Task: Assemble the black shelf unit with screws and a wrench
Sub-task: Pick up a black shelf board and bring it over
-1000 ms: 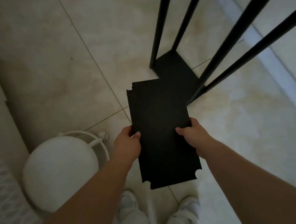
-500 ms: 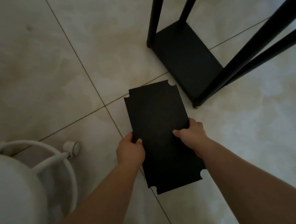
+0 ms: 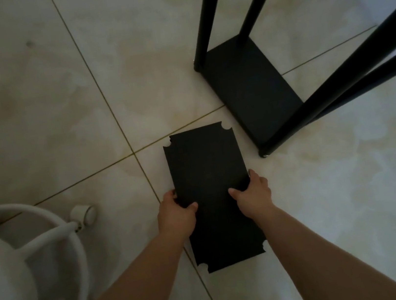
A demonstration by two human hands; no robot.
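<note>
Shelf panel (image 3: 208, 174) lower than before

The four posts (image 3: 207, 14) of the shelf frame run off the top and right edges from one to three o'clock. The white stool (image 3: 3, 281) at eight o'clock is cut by the left edge. Fingers of both hands lie hidden under the panel (image 3: 205, 174). Whether the panel touches the floor cannot be told.
</note>
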